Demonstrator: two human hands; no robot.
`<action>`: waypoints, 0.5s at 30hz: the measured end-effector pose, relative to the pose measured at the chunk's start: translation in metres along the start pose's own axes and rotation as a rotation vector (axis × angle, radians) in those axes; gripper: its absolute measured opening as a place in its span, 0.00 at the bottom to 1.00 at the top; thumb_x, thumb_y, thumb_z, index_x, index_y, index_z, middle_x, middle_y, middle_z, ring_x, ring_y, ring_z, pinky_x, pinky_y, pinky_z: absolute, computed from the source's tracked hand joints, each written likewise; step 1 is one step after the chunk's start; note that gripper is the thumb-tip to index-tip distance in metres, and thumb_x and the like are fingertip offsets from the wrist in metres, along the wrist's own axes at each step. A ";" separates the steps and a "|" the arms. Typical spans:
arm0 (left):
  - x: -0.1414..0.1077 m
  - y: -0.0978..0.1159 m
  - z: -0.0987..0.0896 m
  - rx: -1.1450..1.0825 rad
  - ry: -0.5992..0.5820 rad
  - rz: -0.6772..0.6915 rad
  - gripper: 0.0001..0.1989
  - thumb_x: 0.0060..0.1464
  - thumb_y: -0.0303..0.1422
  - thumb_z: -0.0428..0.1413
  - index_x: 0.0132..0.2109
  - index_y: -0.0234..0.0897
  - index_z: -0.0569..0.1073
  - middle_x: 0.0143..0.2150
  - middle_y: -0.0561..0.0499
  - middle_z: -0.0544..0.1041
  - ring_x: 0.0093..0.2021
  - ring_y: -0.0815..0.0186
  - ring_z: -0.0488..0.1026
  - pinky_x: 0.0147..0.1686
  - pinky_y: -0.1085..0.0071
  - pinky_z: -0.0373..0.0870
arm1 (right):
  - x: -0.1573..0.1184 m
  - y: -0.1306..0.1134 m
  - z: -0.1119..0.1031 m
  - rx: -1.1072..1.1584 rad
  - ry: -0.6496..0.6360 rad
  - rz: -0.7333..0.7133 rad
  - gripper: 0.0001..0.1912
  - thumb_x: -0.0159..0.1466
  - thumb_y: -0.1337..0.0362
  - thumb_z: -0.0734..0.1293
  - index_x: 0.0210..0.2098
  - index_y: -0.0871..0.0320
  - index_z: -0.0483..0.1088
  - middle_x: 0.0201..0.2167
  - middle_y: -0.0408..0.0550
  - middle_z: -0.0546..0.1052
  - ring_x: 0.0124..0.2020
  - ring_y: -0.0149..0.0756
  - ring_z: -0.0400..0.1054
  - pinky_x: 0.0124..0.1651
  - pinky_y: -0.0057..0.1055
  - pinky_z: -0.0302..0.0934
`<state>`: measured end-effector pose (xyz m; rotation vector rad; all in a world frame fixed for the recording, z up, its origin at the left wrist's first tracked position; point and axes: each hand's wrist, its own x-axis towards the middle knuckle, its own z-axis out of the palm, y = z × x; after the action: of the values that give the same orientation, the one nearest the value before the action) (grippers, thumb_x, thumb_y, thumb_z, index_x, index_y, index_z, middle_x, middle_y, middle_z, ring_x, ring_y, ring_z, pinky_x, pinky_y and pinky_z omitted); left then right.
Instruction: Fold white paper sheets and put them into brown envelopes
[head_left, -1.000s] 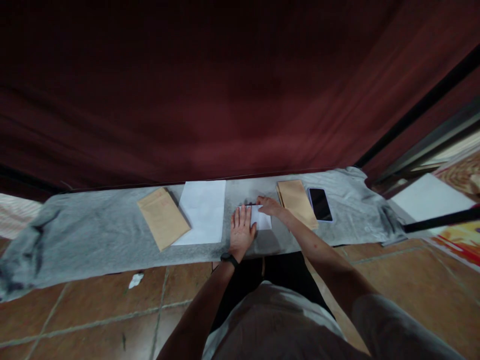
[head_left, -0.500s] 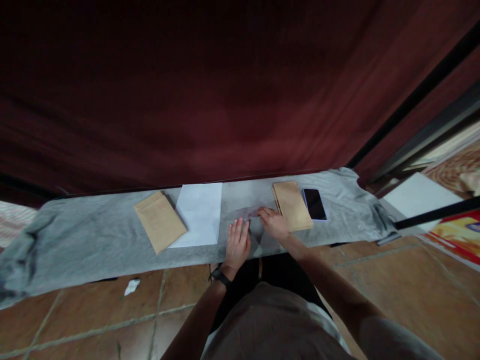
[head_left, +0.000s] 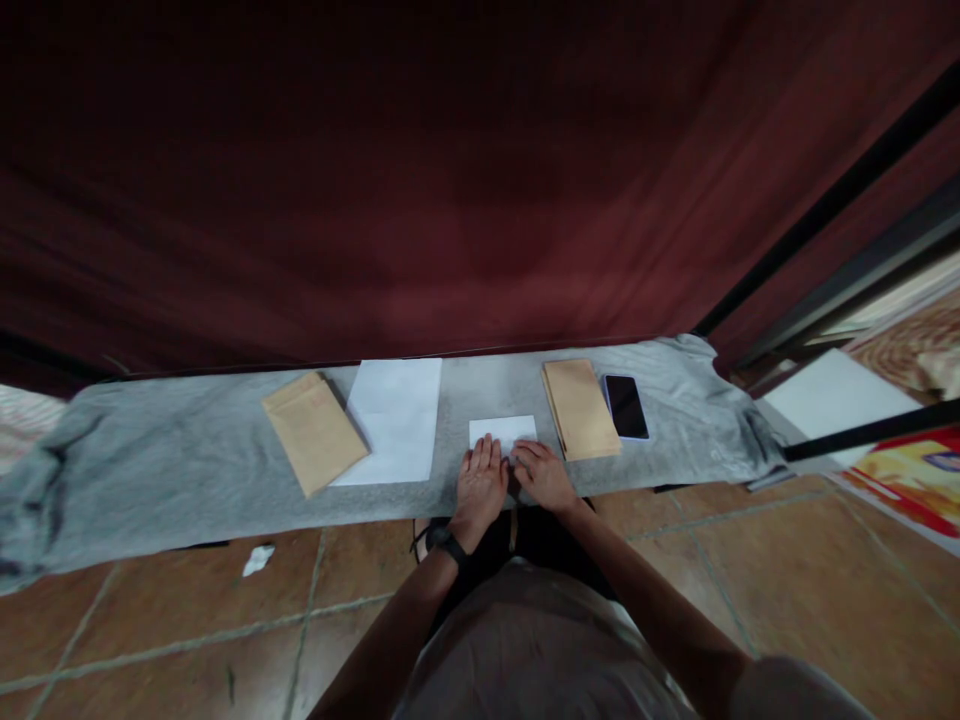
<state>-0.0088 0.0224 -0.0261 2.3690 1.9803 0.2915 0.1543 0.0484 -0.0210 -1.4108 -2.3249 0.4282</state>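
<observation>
A small white rectangle of folded paper (head_left: 502,430) lies on the grey cloth in front of me. My left hand (head_left: 482,487) rests flat, fingers stretched, over the lower left part of this paper. Beside it my right hand (head_left: 545,474) lies palm down, its fingers slightly bent but apart, touching the paper's lower right edge. The hands cover the paper's near edge. To the right is a stack of brown envelopes (head_left: 583,408). On the left, another brown envelope (head_left: 315,433) overlaps white paper sheets (head_left: 397,420).
A phone (head_left: 626,407) with a dark screen lies right of the envelope stack. Grey cloth (head_left: 172,450) covers the narrow table. A dark red curtain (head_left: 450,220) hangs behind it. A white scrap (head_left: 258,560) is on the tiled floor. A dark bar and a white box (head_left: 836,400) stand at right.
The paper, blurred between my hands before, now lies flat as a white rectangle. My right hand has come down nearer my body and its pinched fingers have spread onto the paper.
</observation>
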 end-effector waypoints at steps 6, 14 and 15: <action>0.027 0.002 -0.004 -0.006 0.004 -0.017 0.25 0.69 0.34 0.41 0.68 0.31 0.64 0.70 0.40 0.63 0.67 0.52 0.64 0.64 0.52 0.63 | 0.004 -0.003 0.016 -0.105 0.076 0.122 0.22 0.73 0.65 0.56 0.63 0.63 0.66 0.67 0.58 0.65 0.68 0.43 0.59 0.67 0.43 0.57; 0.032 -0.003 0.013 -0.024 0.006 0.055 0.27 0.69 0.35 0.40 0.72 0.31 0.56 0.74 0.40 0.57 0.74 0.56 0.51 0.71 0.54 0.51 | -0.002 -0.005 0.028 -0.221 0.073 0.112 0.26 0.74 0.63 0.55 0.69 0.64 0.58 0.70 0.57 0.61 0.71 0.44 0.54 0.71 0.47 0.47; 0.031 -0.003 0.014 -0.023 0.007 0.054 0.28 0.69 0.35 0.41 0.72 0.31 0.56 0.74 0.40 0.56 0.74 0.56 0.51 0.71 0.53 0.51 | -0.002 -0.005 0.028 -0.220 0.071 0.115 0.26 0.73 0.63 0.55 0.69 0.64 0.59 0.70 0.57 0.61 0.71 0.44 0.54 0.72 0.47 0.47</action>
<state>-0.0046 0.0548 -0.0370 2.4135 1.9075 0.3241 0.1382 0.0425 -0.0434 -1.6395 -2.2974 0.1538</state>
